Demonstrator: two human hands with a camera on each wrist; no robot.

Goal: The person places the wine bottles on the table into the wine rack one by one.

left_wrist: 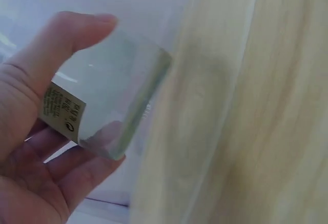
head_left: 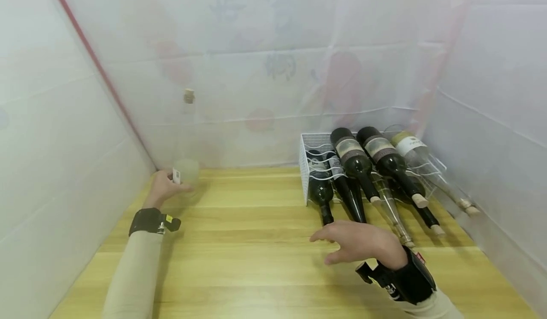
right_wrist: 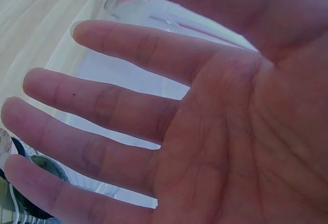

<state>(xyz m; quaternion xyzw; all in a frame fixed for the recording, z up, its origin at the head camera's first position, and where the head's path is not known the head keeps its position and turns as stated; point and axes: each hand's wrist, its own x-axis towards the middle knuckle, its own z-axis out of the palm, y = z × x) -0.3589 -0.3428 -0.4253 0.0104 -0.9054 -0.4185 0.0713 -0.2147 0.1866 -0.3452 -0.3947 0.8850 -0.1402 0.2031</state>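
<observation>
At the back left, my left hand [head_left: 166,187] grips a clear glass bottle [head_left: 186,167] low on its body. The bottle stands nearly upright, a cork [head_left: 189,96] in its neck. In the left wrist view, thumb and fingers curl round the glass [left_wrist: 110,88] beside a small printed label [left_wrist: 62,112]. I cannot tell whether its base touches the table. My right hand [head_left: 363,243] hovers in front of the rack, holding nothing. Its fingers [right_wrist: 138,44] are spread and nearly straight in the right wrist view.
A white wire rack [head_left: 304,167] at the back right holds several corked bottles, necks toward me. Dark bottles [head_left: 352,155] and a clear one with a white label [head_left: 412,145] lie on top. White sheets [head_left: 256,72] enclose the wooden table [head_left: 239,243] at the back and both sides.
</observation>
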